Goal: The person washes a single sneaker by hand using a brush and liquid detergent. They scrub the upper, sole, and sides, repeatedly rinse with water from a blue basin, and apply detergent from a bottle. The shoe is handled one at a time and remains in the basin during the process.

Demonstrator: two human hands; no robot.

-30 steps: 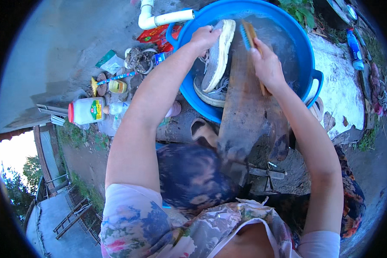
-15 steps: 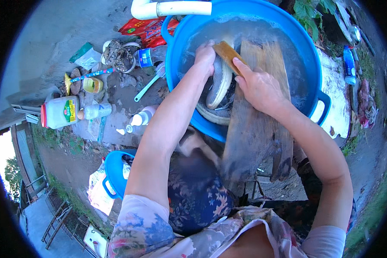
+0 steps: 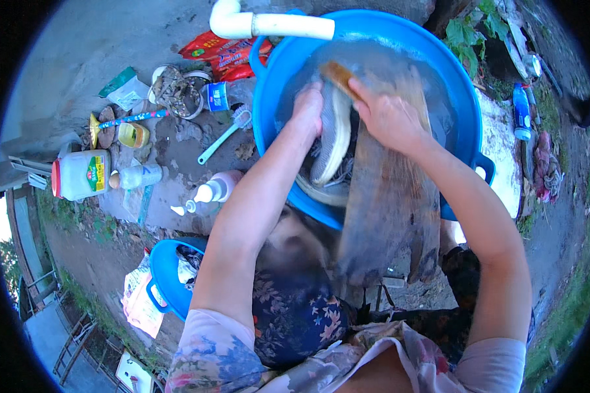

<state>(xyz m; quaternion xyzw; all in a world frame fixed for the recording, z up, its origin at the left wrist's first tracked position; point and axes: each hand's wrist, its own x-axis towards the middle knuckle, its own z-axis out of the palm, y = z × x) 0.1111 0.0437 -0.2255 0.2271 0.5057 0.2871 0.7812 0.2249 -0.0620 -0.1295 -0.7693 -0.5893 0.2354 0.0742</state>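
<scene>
A grey shoe with a pale sole edge (image 3: 339, 141) is tilted on its side over the big blue tub (image 3: 261, 108) of cloudy water. My left hand (image 3: 308, 111) is closed on the shoe's left side, its fingers partly hidden. My right hand (image 3: 393, 121) grips a wooden scrubbing brush (image 3: 337, 77), blurred by motion, across the shoe's far end; its bristles are out of sight. A worn wooden board (image 3: 393, 203) leans into the tub under my right hand. Below the held shoe, another pale-edged shoe (image 3: 324, 195) lies partly hidden in the tub.
A white pipe (image 3: 292, 26) juts over the tub's far rim. To the left lie a green-handled brush (image 3: 219, 141), a pump bottle (image 3: 216, 188), a red-lidded jar (image 3: 82, 175) and a red packet (image 3: 236, 59). A smaller blue bucket (image 3: 167, 275) stands near my left arm; a blue bottle (image 3: 522, 111) lies right.
The brush has moved a little farther along the shoe, away from me. The shoe has turned slightly, showing more of its pale edge. The whole view has shifted a little.
</scene>
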